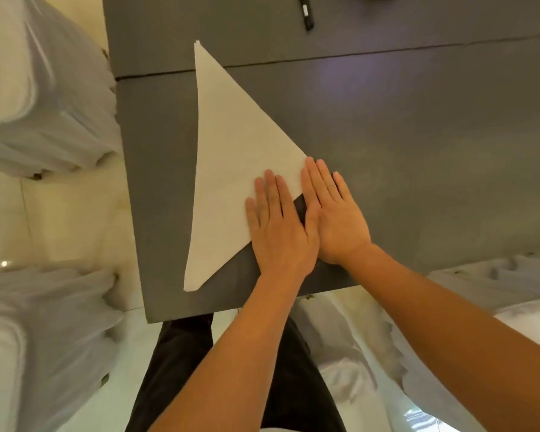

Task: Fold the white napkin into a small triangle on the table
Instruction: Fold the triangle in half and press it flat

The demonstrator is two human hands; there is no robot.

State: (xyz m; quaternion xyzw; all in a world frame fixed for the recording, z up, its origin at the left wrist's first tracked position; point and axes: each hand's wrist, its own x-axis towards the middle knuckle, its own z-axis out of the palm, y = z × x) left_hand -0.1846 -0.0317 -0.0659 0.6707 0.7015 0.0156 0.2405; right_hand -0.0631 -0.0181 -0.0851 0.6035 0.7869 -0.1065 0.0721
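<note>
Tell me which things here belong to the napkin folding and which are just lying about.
In the job: white napkin, folded to a large triangle; left hand and right hand, flat at its corner; grey table beneath.
Lying about: black pen at the table's far end; covered chairs alongside.

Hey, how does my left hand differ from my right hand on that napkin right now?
The left hand has its fingers flat on the white napkin; the right hand rests mostly on the bare grey table, only its inner fingers meeting the napkin's corner. The right hand also reaches slightly farther forward than the left hand. Both are palm down, fingers straight, side by side.
</note>
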